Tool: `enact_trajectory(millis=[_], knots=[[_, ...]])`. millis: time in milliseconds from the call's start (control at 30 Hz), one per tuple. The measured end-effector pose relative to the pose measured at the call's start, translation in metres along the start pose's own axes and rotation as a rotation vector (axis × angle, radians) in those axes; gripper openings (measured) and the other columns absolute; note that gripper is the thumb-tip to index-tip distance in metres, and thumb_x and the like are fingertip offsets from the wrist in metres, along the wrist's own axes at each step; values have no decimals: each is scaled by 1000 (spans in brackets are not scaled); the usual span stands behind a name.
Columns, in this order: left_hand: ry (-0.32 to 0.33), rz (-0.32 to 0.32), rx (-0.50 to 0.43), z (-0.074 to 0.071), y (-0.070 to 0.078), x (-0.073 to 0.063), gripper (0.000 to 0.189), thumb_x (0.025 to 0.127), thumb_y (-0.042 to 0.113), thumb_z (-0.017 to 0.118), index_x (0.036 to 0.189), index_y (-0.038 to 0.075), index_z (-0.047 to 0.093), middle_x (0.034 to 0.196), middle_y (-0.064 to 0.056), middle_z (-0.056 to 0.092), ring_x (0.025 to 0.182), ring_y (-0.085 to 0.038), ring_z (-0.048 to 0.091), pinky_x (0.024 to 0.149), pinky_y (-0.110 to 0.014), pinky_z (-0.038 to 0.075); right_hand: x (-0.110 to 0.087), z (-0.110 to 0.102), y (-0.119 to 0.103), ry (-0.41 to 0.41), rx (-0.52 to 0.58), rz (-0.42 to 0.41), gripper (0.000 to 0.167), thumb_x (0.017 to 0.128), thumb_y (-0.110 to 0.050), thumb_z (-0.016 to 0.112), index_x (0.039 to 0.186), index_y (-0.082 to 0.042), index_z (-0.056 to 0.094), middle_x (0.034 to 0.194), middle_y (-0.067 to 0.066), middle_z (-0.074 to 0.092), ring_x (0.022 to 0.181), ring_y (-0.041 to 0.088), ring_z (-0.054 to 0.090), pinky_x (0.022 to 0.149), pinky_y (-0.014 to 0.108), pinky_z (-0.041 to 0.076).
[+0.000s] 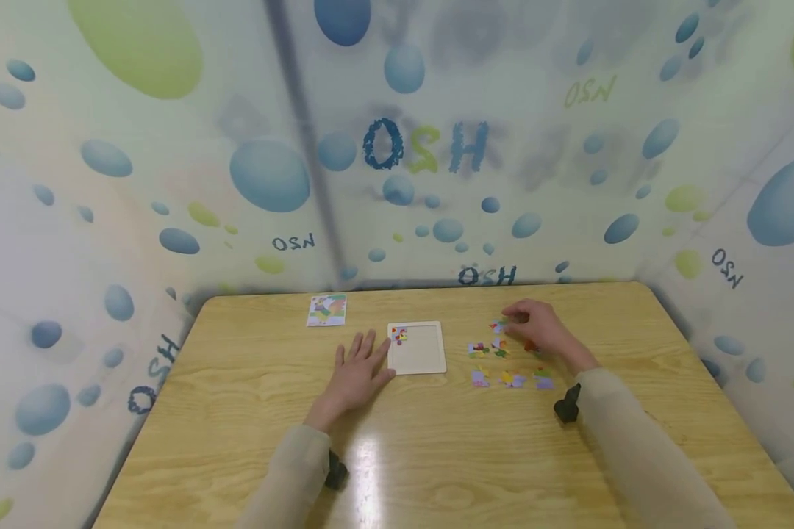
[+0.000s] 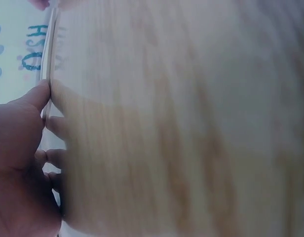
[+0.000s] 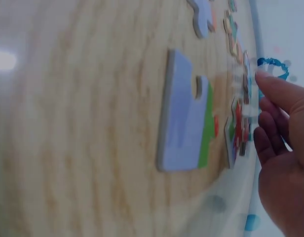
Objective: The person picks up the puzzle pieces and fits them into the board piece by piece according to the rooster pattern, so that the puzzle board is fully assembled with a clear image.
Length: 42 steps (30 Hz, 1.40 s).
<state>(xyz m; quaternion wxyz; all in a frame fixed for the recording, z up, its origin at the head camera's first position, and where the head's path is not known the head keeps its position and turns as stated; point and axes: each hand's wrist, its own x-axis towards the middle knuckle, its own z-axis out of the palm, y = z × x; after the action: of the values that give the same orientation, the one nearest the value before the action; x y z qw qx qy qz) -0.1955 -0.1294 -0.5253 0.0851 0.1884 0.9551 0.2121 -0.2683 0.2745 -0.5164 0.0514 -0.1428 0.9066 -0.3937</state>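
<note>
A pale square puzzle tray [image 1: 417,360] lies on the table, with a colourful jigsaw piece [image 1: 399,336] in its far left corner. My left hand [image 1: 353,378] rests with spread fingers on the wood, its thumb and forefinger at the tray's left edge. Over to the right, my right hand [image 1: 539,325] hovers low above loose pieces, fingers loosely bent. Close by its fingertips is a small blue and multicoloured piece [image 1: 498,326]. A red piece [image 1: 531,346] lies partly under the hand. In the right wrist view, a lilac and green piece [image 3: 184,118] lies flat nearer me.
Several more jigsaw pieces lie in loose rows, among them a lilac one [image 1: 480,378] and a yellow and lilac one [image 1: 512,380]. A square picture card [image 1: 327,311] sits at the back left. Behind the wooden table [image 1: 437,455] hangs a patterned curtain [image 1: 430,220].
</note>
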Motion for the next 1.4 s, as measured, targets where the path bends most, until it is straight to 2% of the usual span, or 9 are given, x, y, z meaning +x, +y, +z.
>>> enact_trajectory(millis=[167, 300, 567, 833, 1033, 1167, 1400], knots=[[-22, -16, 17, 0, 1, 0, 65, 107, 46, 50, 162, 16, 32, 169, -19, 11, 155, -41, 3, 118, -68, -1, 2, -3, 4, -57, 17, -5, 38, 96, -13, 73, 129, 5, 67, 131, 26, 61, 118, 43, 58, 99, 57, 47], [-26, -20, 20, -1, 1, -1, 65, 107, 45, 50, 162, 16, 33, 169, -19, 11, 156, -41, 3, 118, -68, -1, 3, -3, 5, -84, 28, -7, 32, 96, -10, 73, 125, 4, 69, 132, 25, 60, 121, 45, 55, 102, 59, 44], [-26, -24, 19, -2, 0, 0, 65, 107, 45, 50, 162, 16, 33, 170, -19, 11, 156, -41, 3, 118, -68, 0, 10, -3, 4, -90, -35, -5, 26, 95, -10, 74, 117, 3, 72, 124, 22, 63, 117, 43, 57, 100, 58, 45], [-15, 0, 2, -1, 0, -1, 65, 107, 43, 51, 162, 13, 32, 169, -21, 11, 155, -43, 3, 117, -69, -1, 10, -2, -2, -90, -8, 46, 25, 95, -12, 74, 116, 0, 70, 117, 17, 66, 110, 37, 60, 94, 53, 49], [-13, -2, -5, -3, 2, -1, 64, 107, 42, 52, 161, 12, 34, 168, -23, 13, 155, -44, 4, 117, -69, -1, 14, -2, -6, -60, -2, 85, 14, 96, -17, 74, 105, -7, 73, 103, 9, 69, 96, 27, 62, 84, 45, 52], [-21, -6, 6, -2, 1, 0, 65, 107, 44, 50, 162, 13, 33, 169, -22, 12, 155, -43, 3, 117, -69, -1, 17, 1, -17, -58, 33, 66, 12, 96, -17, 74, 102, -7, 73, 98, 7, 69, 90, 25, 62, 80, 41, 52], [-12, -4, 3, 2, -3, 1, 67, 106, 47, 50, 162, 15, 32, 169, -20, 11, 155, -42, 3, 117, -69, -1, 28, 14, -41, -50, 106, -1, 12, 96, -13, 73, 103, -3, 73, 96, 7, 71, 90, 24, 66, 80, 38, 53]])
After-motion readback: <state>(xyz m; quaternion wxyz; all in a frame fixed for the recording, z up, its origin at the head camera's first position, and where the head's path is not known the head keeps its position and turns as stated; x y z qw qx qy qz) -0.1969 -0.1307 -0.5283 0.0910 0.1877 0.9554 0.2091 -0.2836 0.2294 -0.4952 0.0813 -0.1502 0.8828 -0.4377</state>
